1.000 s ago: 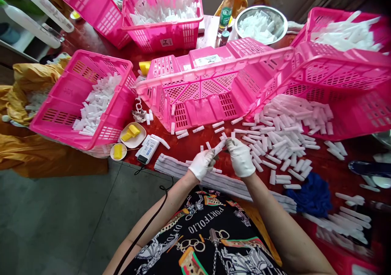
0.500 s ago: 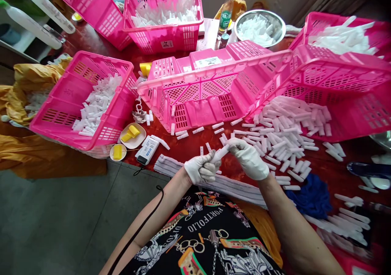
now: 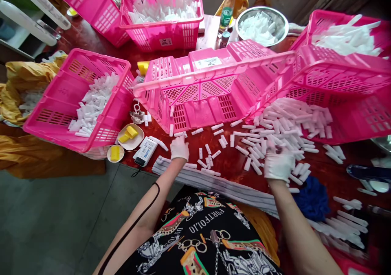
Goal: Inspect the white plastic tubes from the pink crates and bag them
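In the head view, the left forearm is slanting up and rightward from the lower edge, and the left hand [image 3: 179,149], in a white knit glove, is lying back-up just beside the near edge of a basket [image 3: 210,110]. Its fingertips are meeting a short white rod there; whether they are pinching it, I cannot tell. The right forearm is slanting up and leftward, and the right hand [image 3: 278,165] is hanging palm-down over the near side of a heap of white rods [image 3: 285,124]. Its fingers are blurring, so I cannot tell whether they are gripping anything. The heap is spilling from the right-hand basket's mouth onto the glossy red table [image 3: 192,155], and more loose rods [image 3: 208,161] are lying between the hands. The rods are looking matte, slim and blunt-ended; the pink baskets are showing latticed, moulded plastic. A striped, ribbed cloth [image 3: 220,183] is running along the near edge, and a crumpled blue cloth [image 3: 312,197] is bunching beyond the right wrist.
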{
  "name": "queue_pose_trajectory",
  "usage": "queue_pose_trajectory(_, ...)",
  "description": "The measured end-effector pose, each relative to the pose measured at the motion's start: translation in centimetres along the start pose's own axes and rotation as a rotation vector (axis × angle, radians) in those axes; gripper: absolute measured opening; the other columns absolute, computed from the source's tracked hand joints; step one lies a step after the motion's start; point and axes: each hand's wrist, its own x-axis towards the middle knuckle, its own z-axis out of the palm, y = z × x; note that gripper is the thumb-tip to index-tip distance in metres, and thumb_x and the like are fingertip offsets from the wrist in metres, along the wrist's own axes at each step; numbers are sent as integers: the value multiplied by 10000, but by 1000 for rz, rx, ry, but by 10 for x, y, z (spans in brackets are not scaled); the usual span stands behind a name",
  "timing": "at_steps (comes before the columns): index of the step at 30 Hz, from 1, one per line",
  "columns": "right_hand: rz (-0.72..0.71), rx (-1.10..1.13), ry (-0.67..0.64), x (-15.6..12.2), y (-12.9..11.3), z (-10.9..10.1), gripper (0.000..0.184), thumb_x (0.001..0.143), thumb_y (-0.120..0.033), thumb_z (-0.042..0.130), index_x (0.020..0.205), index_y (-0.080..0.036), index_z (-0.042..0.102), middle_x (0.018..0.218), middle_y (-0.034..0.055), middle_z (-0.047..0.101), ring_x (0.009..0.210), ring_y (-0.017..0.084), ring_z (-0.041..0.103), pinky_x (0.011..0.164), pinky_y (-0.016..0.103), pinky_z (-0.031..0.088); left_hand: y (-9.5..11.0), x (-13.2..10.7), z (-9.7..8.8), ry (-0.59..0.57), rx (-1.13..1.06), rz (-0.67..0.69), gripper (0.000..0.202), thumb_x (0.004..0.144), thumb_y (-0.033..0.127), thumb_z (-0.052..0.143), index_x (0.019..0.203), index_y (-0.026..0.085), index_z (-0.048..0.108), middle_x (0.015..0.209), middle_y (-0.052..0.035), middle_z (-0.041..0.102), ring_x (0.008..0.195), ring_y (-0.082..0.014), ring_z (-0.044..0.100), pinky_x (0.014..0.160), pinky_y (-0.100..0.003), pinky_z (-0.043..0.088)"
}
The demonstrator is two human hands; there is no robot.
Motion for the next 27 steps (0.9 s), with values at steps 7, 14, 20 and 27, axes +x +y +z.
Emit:
queue_pose_trajectory(7,-342,-326,-562,-45,-18,105,161,847,-171,449,898,-165,602,969,116,603,863,201,499,718,295,387,-10,31,26,-92,225,49,330,843,243,544,1167,179,545,1013,-133,606,962,-270,560,805,-356,415)
queue_pose_trajectory(14,-236,-344,-635,-44,-7,127,156,880,-167,412,938,-136,554,955,137,589,898,199,515,736,284,395,-23,42,26,20,233,-38,280,876,246,490,1137,168,552,1047,-134,578,960,-259,538,773,-351,403)
queue_pose_trajectory(20,82,8,-453,-33,-15,115,111,815,-212,393,915,-205,441,701,-12,565,605,128,572,589,240,457,-22,44,37,-65,132,49,282,901,251,446,1143,168,562,1049,-151,596,969,-256,547,795,-356,399)
queue_pose_trajectory(27,341,418,-374,-39,-48,88,222,676,-321,583,752,-219,401,514,-61,506,407,96,472,430,222,410,4,15,41,-98,-319,54,410,835,153,532,1235,235,500,1055,-111,605,895,-212,604,787,-332,431)
